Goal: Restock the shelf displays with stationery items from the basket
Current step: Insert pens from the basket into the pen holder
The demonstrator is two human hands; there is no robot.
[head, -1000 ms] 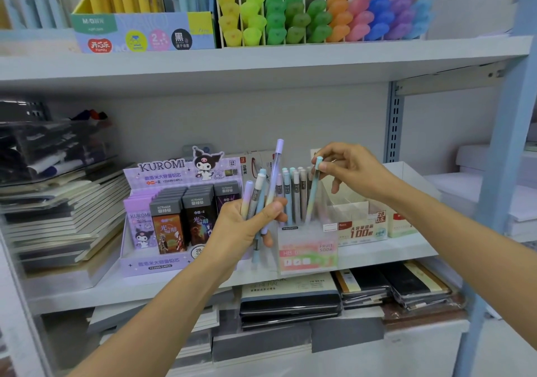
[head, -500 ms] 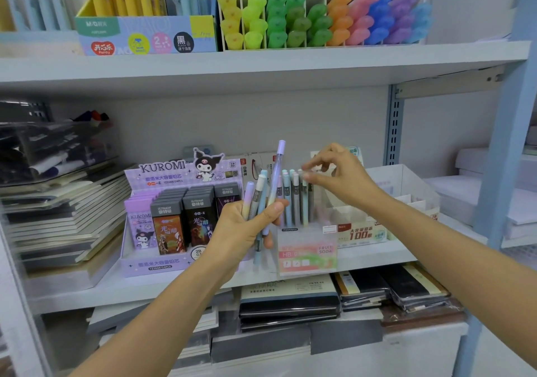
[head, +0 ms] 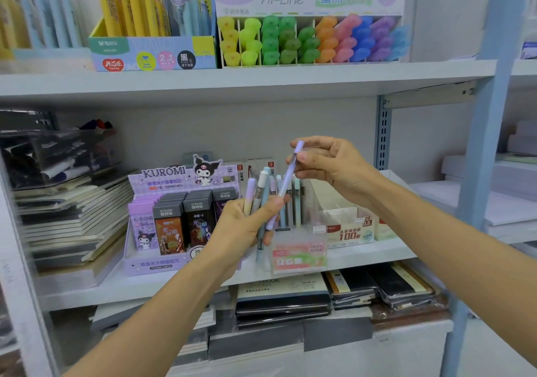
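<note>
— While the left hand [head: 241,225] grips the bunch of pens [head: 252,195] in front of the middle shelf [head: 377,253], what is the right hand [head: 334,167] doing in the head view?
— Its fingers [head: 316,143] pinch the lilac pen [head: 286,181] near the cap, and the pen's lower end lies under the left thumb. I judge this to be the drawing-out step, with one pen bound for the clear pen box [head: 299,256] just behind.
— And next?
— Free it, turn it upright and lower it tip-down into a gap among the standing pens [head: 297,202].
— Counts?
— Two hands. One lilac pen in the pinch and three more in the left grip. One box. Its pens overlap, perhaps five, but I cannot say exactly. No basket is in sight.
</note>
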